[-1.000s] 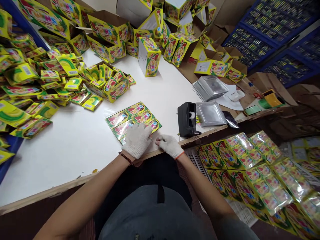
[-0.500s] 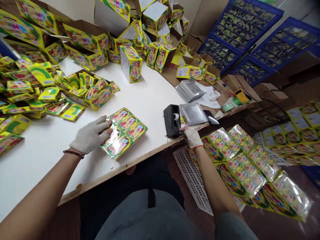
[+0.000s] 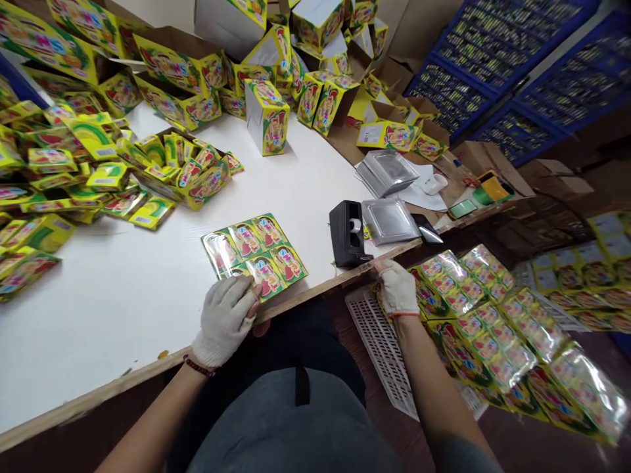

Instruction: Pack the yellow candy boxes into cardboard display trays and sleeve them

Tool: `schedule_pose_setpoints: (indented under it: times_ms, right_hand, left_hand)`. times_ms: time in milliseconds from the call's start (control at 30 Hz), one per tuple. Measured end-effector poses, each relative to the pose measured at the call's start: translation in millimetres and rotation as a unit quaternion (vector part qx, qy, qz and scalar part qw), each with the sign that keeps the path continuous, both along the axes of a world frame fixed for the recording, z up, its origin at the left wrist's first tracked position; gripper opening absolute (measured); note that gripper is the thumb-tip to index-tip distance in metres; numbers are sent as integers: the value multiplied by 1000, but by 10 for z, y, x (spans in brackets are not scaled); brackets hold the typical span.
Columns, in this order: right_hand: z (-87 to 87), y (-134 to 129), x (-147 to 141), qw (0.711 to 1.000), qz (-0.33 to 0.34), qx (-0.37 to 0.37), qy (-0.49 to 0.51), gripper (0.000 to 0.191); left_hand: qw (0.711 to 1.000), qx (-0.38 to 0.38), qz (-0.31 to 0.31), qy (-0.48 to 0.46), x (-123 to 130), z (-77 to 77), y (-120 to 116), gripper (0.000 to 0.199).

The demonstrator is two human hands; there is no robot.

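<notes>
A flat, clear-covered pack of small fruit-print boxes (image 3: 269, 246) lies on the white table near its front edge. My left hand (image 3: 227, 315), in a white knitted glove with bare fingertips, is closed on the pack's near left corner. Right of the pack stands a black tape dispenser (image 3: 342, 236) with a white-cored roll. My right hand (image 3: 398, 288), gloved likewise, is just off the table edge beside the dispenser's front. Its thumb and fingers are pinched together; anything between them is too small to make out.
Small yellow-green boxes (image 3: 103, 176) are heaped at the left, some in an open carton (image 3: 207, 187). Larger cartons (image 3: 269, 118) stand behind. Clear plastic lids (image 3: 392, 220) and a phone (image 3: 426, 228) lie right of the dispenser. Finished-looking packs (image 3: 486, 322) cover a white crate (image 3: 379, 355) below.
The pack has turned and slid slightly right. My left hand has moved from its left side to its near corner. My right hand has come away from the dispenser's front, down and right.
</notes>
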State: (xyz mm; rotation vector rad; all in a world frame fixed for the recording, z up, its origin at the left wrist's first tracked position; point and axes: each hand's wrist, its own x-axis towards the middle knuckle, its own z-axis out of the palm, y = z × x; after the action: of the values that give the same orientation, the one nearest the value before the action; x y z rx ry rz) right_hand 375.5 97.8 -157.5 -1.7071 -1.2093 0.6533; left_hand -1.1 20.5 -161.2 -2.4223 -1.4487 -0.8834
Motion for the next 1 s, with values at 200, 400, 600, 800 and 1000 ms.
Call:
schedule_pose_setpoints:
  times_ms: [200,400,600,800,1000]
  right_hand:
    - [-314,-72,-150,987,-32,-65,143,45]
    - [-460,96,-93,988,-26,-95,119,33]
    - [-303,-132,-103,984,52,-146,85,38]
    - [4,-114,-927,914,323,-133,204,46]
    - [0,86,-1449,902,373,-145,164,53]
  left_hand:
    - [994,46,-99,-7,-60,-210,246,30]
    - [998,49,-33,-20,286,-204,458,23]
    - [998,54,-33,-23,377,-223,511,19]
    - [998,43,-26,-39,355,-220,460,17]
    - [1000,15,0,-25,403,-118,431,11]
